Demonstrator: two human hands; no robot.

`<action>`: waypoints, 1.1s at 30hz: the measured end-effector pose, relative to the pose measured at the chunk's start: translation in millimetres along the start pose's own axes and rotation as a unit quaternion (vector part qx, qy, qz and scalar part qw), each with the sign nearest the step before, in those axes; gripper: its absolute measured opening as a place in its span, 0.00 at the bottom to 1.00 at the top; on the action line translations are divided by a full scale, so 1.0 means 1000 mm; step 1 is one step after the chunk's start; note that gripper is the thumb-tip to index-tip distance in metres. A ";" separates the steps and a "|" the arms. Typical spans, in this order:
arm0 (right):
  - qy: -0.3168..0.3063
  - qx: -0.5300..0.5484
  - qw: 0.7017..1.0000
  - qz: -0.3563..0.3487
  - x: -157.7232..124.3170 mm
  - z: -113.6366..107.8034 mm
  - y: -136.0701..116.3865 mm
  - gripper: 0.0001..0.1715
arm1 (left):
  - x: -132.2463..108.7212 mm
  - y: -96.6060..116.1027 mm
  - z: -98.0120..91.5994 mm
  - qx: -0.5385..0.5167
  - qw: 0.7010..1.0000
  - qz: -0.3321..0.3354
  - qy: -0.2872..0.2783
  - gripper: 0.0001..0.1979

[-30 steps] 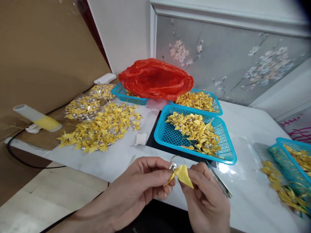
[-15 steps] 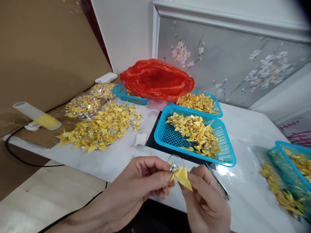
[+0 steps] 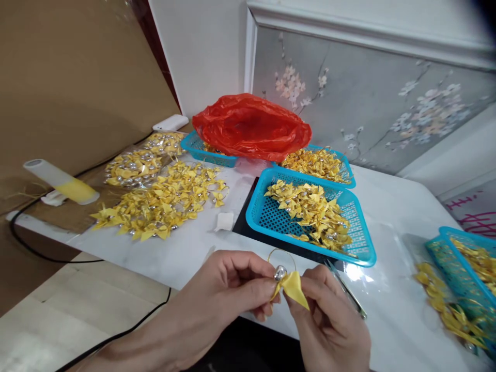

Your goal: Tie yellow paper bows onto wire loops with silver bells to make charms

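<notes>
Between my hands, above the table's front edge, is a yellow ribbon bow (image 3: 295, 290) with a silver bell (image 3: 279, 273) and a thin gold loop (image 3: 282, 251) rising from it. My left hand (image 3: 238, 289) pinches the bow's left side just under the bell, thumb against fingers. On the other side, my right hand (image 3: 329, 315) pinches the right part of the ribbon, one pointed tail hanging free. Beyond my hands stands a blue basket (image 3: 253, 230) holding many similar yellow bows (image 3: 313, 212). A slim metal tool, perhaps tweezers (image 3: 351, 294), lies beside my right hand.
Loose bows with bells (image 3: 166, 201) are heaped on the left, bagged ones (image 3: 134, 168) behind. A red plastic bag (image 3: 251, 129) rests across the rear baskets. Another blue basket (image 3: 445, 232) stands far right. A ribbon roll or tube (image 3: 62, 182) leans at left, near a black cable (image 3: 23, 243).
Both hands keep hold of the bow, which has shifted slightly right and down. The bell shows a little more above my left thumb. The surroundings are the same.
</notes>
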State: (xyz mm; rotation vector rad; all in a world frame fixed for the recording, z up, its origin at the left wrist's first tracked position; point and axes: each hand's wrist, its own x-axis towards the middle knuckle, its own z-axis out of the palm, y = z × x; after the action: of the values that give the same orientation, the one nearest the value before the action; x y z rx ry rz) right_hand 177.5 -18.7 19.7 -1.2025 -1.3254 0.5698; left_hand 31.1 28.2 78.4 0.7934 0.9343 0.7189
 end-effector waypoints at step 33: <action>-0.054 0.105 0.992 0.051 -0.003 -0.009 0.008 0.13 | -0.001 -0.002 0.001 -0.004 1.000 0.027 -0.008 0.02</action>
State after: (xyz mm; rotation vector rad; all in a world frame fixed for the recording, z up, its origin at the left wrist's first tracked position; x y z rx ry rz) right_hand 187.7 -21.6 13.3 -1.0829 -1.2654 0.8369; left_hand 32.6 26.1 77.3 0.8181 0.8985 0.7617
